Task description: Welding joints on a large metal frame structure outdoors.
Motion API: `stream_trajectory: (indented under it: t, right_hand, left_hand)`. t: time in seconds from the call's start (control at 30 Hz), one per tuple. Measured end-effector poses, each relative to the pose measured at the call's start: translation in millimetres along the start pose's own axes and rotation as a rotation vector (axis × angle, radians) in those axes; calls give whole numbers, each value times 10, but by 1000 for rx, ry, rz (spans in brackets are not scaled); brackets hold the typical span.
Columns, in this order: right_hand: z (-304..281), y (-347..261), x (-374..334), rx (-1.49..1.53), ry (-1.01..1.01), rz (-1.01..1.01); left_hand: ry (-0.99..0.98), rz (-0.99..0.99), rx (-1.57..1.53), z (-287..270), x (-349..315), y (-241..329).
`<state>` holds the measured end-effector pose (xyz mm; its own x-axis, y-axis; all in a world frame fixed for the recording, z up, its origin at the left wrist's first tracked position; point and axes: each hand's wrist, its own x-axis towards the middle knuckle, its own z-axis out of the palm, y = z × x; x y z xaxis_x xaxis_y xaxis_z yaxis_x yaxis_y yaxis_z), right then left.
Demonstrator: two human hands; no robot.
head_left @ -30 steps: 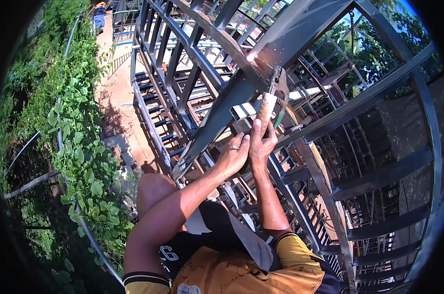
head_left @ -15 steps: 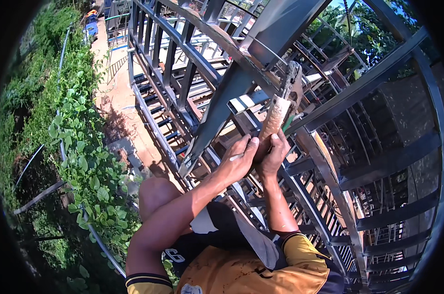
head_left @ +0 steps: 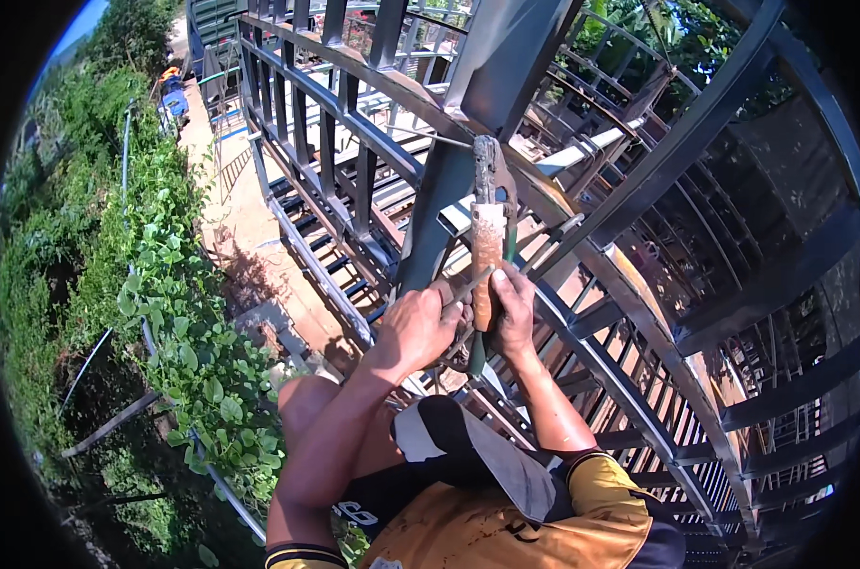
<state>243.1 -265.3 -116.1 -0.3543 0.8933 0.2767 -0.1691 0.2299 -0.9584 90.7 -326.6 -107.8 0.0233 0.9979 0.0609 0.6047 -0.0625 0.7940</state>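
Observation:
In the middle of the head view, a welding electrode holder (head_left: 488,232) with a worn, brownish handle stands nearly upright. My right hand (head_left: 513,308) is closed round the lower handle, thumb against its side. A thin welding rod (head_left: 439,138) sticks out leftward from the blackened jaws at the top. My left hand (head_left: 418,327) is closed beside the handle, its fingers gripping a slim rod (head_left: 470,284) that slants up toward the right thumb. Below the handle hangs a dark green cable (head_left: 477,355). The left fingertips are partly hidden.
A broad steel beam (head_left: 506,66) rises just beyond the holder. Steel framing (head_left: 325,71) with upright bars runs to the far left, and curved dark ribs (head_left: 781,322) fill the right. Leafy vines (head_left: 188,351) and a dirt path (head_left: 231,218) lie left, far below.
The electrode holder has turned from leaning right to nearly upright, its jaws moving left. My left hand has shifted left and down, off the handle, and the rod in it now slants upward.

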Motion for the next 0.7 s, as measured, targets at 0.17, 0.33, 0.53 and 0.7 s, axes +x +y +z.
stream_trajectory:
  t: [0.17,0.33,0.53,0.7]
  right_hand:
    - [60,376,5,55,-54,-50]
    - [137,434,-55,-92,-125,-79]
    - [322,499,-77,-95,-169,-86]
    - [463,375,-59,-184,-98,37]
  left_hand:
    - [230,177,111,103,-92,-186]
    - [187,301,147,51,-233,-215]
    - [93,345,263,-51,-310,-148]
    - [156,408,395,-12,-294,-297]
